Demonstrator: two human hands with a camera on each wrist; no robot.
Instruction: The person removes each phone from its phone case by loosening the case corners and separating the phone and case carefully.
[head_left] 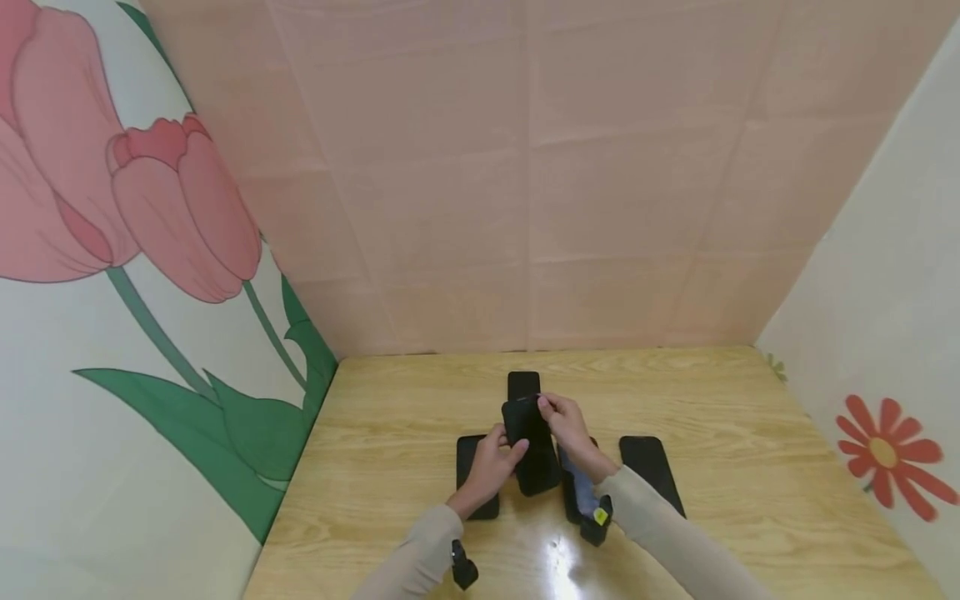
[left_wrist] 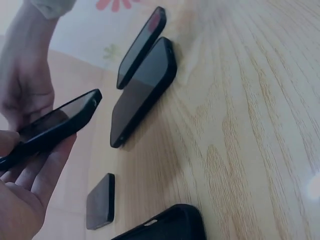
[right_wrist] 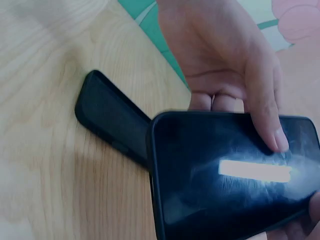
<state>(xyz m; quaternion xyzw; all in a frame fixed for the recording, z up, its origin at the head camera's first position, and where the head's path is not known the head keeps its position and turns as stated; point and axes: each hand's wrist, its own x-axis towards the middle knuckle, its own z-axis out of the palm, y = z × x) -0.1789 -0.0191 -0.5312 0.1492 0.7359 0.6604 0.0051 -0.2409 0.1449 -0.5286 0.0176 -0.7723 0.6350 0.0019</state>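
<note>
A black smartphone [head_left: 534, 458] in a dark case is held between both hands above the table, screen up. My left hand [head_left: 489, 468] grips its left side, thumb lying on the screen [right_wrist: 200, 175] and fingers beneath. At the top right corner, my right hand [head_left: 566, 425] pinches the edge. Below the left hand lies a black phone case [right_wrist: 112, 115], hollow with a raised rim, partly hidden by the hand and phone. Another dark phone [head_left: 570, 492] rests below the right hand, partly covered by it.
A small black phone-like slab [head_left: 523, 383] lies behind the held phone. Farther right another black phone [head_left: 651, 467] lies near the right forearm. The wooden table [head_left: 405, 417] ends at a pink cloth backdrop [head_left: 450, 250], with flower-printed walls on both sides.
</note>
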